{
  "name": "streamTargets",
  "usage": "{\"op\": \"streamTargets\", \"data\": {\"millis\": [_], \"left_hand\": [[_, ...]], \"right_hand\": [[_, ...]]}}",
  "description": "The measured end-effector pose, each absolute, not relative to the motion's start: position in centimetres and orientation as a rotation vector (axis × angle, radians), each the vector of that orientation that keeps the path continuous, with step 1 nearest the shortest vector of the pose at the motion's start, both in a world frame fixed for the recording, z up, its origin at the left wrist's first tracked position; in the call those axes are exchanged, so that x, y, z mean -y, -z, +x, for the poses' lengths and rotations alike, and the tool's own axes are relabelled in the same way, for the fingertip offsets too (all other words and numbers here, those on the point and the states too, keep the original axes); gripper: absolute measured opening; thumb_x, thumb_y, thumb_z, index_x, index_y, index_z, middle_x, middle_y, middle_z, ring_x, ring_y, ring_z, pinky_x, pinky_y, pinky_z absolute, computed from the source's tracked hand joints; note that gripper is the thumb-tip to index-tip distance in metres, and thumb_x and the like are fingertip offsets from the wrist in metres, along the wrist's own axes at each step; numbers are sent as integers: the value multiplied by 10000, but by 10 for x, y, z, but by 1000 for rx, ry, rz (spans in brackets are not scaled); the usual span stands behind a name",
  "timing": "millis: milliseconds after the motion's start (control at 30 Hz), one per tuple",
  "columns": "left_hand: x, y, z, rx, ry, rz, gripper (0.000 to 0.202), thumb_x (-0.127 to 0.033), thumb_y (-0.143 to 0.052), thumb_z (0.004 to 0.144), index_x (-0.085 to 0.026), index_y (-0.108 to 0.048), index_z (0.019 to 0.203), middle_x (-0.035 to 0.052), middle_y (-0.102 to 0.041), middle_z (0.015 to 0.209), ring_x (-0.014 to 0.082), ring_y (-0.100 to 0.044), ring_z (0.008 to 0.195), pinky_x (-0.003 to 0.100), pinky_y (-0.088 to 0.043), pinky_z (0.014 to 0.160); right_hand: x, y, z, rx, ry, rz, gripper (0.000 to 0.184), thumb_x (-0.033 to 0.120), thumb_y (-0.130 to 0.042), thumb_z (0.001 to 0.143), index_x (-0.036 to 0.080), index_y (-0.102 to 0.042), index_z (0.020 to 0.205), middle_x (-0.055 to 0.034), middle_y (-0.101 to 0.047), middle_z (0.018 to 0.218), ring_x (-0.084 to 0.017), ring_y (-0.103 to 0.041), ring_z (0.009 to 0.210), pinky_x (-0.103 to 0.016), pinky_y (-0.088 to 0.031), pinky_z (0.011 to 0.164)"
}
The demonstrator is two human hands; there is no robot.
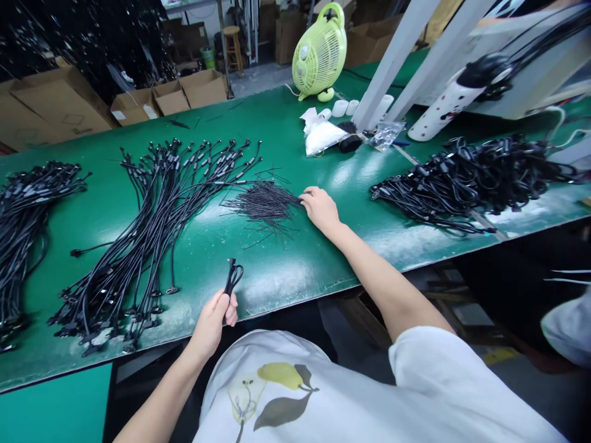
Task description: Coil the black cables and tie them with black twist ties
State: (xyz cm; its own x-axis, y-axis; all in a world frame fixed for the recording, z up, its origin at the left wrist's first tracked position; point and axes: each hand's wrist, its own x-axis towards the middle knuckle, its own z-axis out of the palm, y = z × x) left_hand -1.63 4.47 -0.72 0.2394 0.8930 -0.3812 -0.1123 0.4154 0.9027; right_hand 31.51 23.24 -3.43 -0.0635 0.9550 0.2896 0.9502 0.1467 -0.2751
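Note:
Near the front edge of the table, my left hand (pixel 217 317) is closed around a black cable (pixel 233 278), folded into a small looped bundle that sticks up above the fist. My right hand (pixel 319 209) reaches forward to the right end of a pile of thin black twist ties (pixel 265 202), fingertips pinched on the tie ends there. How many ties are between the fingers is hidden. Left of that pile lies a large spread of unfolded black cables (pixel 159 212) with connectors at both ends.
Another bunch of cables (pixel 28 227) lies at the far left. On the right is a heap of bundled cables (pixel 462 184). A green fan (pixel 320 55), a white bag (pixel 325 136), a white bottle (pixel 446 104) and slanted metal posts (pixel 392 61) stand along the back of the green table (pixel 286 277).

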Motion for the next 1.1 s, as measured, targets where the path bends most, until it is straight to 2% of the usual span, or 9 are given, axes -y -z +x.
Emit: {"op": "streamTargets", "data": {"millis": [133,300,433,633,700,833,900,1000,1100], "left_hand": [[-50,2,-4,-1059,-924,727,403,-536,-624,820,-155,-501,767,-86,-325,562,48,-298,476,200,-288,485],[-53,-3,3,-1030,-994,648,390,-507,-654,811,-153,-496,769,-88,-313,573,37,-280,474,185,-273,471],[-52,-1,5,-982,-983,646,379,-499,-642,824,-147,-506,785,-84,-331,582,35,-299,474,183,-279,471],[-46,1,6,-970,-1034,665,357,-484,-614,850,-145,-515,798,-83,-333,581,35,-297,474,183,-274,470],[-46,-1,9,-966,-1043,685,357,-492,-605,853,-142,-548,888,-83,-339,581,41,-296,474,187,-277,469],[-50,-4,14,-919,-1035,688,506,-487,-616,844,-167,-499,1218,-83,-358,597,61,-303,486,194,-291,479],[-52,-4,14,-902,-1007,691,531,-485,-618,840,-160,-495,1241,-83,-350,599,64,-298,489,197,-292,482],[-55,1,11,-962,-993,782,466,-483,-565,865,-140,-550,1180,-70,-364,612,72,-303,496,209,-305,491],[-57,8,7,-1189,-1032,1075,375,-413,-521,886,-181,-590,1172,-10,-510,698,124,-458,619,248,-401,608]], "right_hand": [[-246,50,323,2068,34,-1853,310,229,-358,970,106,-642,988,-162,-578,1059,-234,-468,909,-366,-349,809],[-236,56,318,2018,117,-1887,328,247,-327,971,120,-586,1128,-182,-547,1145,-259,-449,941,-382,-328,790],[-239,62,322,2083,57,-1831,296,240,-358,951,140,-628,1021,-153,-590,1069,-249,-464,911,-378,-332,799],[-202,32,305,1660,135,-1847,292,266,-347,938,134,-605,975,-182,-580,1028,-263,-504,924,-389,-381,831],[-168,20,274,1643,-70,-1712,271,284,-363,937,157,-602,936,-147,-599,956,-244,-535,894,-370,-413,823],[-98,14,202,1905,-850,-1288,195,306,-453,923,199,-606,864,-47,-616,848,-169,-569,780,-285,-458,728],[-77,14,179,1910,-1013,-1209,178,287,-462,922,190,-602,868,-30,-603,823,-144,-554,716,-257,-451,669],[-68,12,167,1955,-941,-1203,175,263,-447,938,181,-587,873,-27,-590,807,-131,-537,682,-240,-438,632],[-73,6,168,2247,-482,-1161,228,218,-396,962,163,-603,883,-55,-598,798,-153,-537,693,-272,-435,660]]}}
